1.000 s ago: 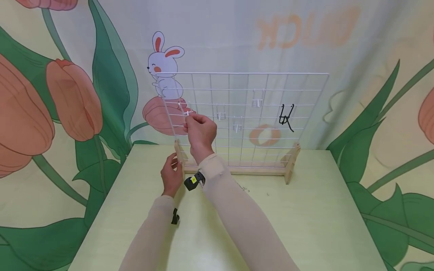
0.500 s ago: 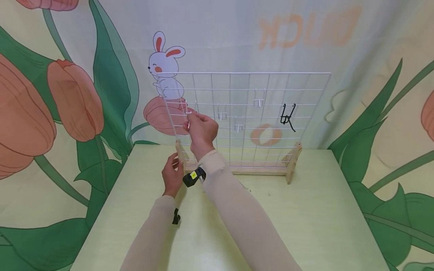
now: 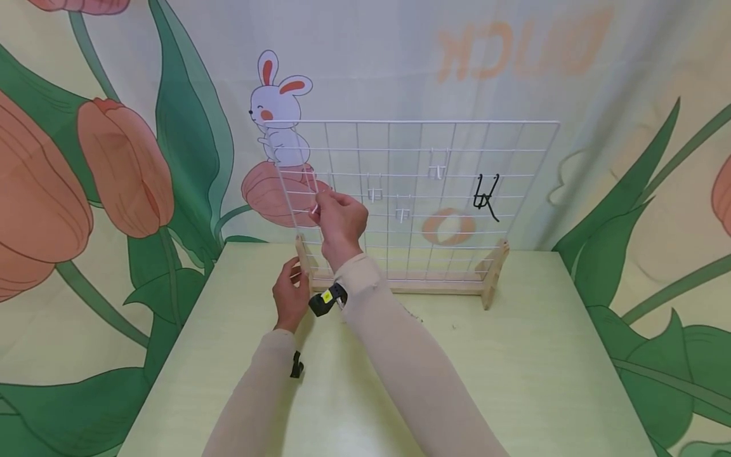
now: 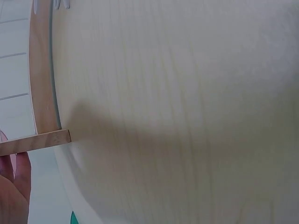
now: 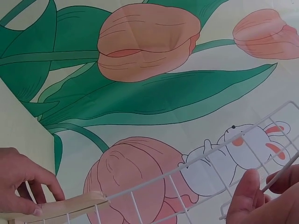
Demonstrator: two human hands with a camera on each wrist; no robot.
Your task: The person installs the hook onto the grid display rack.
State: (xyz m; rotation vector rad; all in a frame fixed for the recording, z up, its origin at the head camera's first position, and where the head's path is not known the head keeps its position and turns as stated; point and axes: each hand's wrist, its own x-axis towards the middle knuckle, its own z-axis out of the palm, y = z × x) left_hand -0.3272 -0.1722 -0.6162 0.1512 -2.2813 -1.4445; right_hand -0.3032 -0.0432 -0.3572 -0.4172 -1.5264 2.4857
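Observation:
A white wire grid panel stands upright in a wooden stand on the table. My right hand is in front of its left part and pinches a white wire hook between thumb and fingers. In the head view the fingers cover most of that hook. Lower left, my left hand grips the stand's left end piece, thumb on one side and fingers on the other. The left wrist view catches only some fingers under the wooden piece.
Several small white hooks, such as one high on the grid, hang near its middle. A black hook hangs farther right. Small dark bits lie on the pale table. Behind is a curtain printed with tulips and a rabbit.
At the right fingertips, the hook's white crosspiece has dropped from above them to beside them, turned downward. The left hand keeps its place on the stand.

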